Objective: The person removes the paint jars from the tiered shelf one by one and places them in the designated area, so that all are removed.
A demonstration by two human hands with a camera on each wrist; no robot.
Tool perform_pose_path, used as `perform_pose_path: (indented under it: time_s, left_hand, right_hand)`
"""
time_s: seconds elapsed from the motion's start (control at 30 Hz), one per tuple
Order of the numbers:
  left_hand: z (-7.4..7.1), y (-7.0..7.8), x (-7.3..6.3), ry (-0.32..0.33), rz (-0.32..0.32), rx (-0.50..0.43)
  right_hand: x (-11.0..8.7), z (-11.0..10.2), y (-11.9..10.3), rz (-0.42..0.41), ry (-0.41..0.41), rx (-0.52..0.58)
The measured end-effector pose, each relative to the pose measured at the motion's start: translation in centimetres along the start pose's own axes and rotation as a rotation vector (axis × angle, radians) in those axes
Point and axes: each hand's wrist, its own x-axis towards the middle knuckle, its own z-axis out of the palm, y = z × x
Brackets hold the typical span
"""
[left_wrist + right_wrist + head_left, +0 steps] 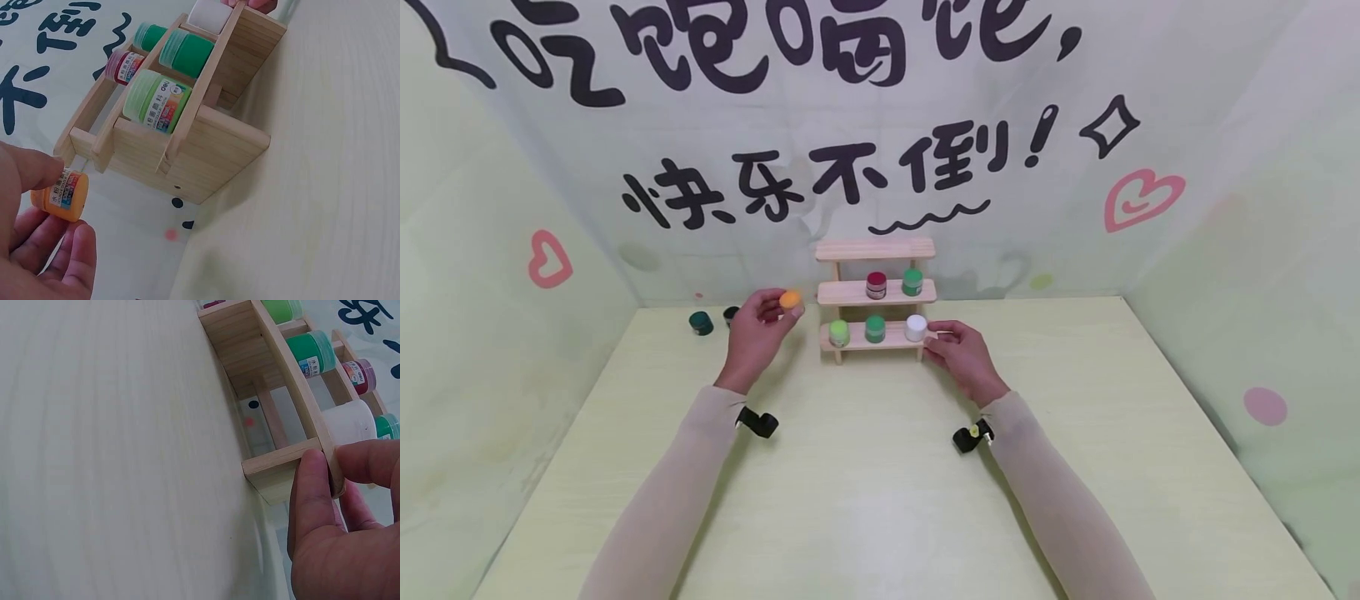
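Note:
My left hand (754, 335) holds an orange paint jar (61, 195) between thumb and fingers, raised just left of a small wooden step rack (880, 292). At the rack's right end, my right hand (964, 358) pinches the end of the lowest shelf, thumb and fingers on either side of the board in the right wrist view. On that shelf stand a light green jar (839, 333), a green jar (875, 329) and a white jar (916, 328), the white one beside my right thumb. The middle shelf bears a dark red jar (876, 285) and another green jar (913, 282).
On the table (865, 467), left of my left hand, stand a dark teal jar (701, 323) and a black jar (730, 314) partly hidden by the hand. A printed cloth backdrop (737, 250) rises right behind the rack, with cloth on both sides.

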Motion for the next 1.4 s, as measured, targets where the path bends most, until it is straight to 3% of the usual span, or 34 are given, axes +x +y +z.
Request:
perform_pose_path:
  time_s: [0.5, 1.03, 1.4]
  left_hand:
    - [-2.4, -3.4, -0.8, -0.012, -0.071, 0.102]
    - [-4.0, -5.2, -0.5, -0.056, -0.18, 0.135]
    - [-4.2, -5.7, -0.7, -0.066, -0.199, 0.193]
  right_hand:
    - [0.1, -0.1, -0.3, -0.011, -0.011, -0.011]
    - [0.2, -0.1, -0.3, -0.017, -0.013, 0.003]
    - [0.0, 0.0, -0.2, -0.001, -0.01, -0.006]
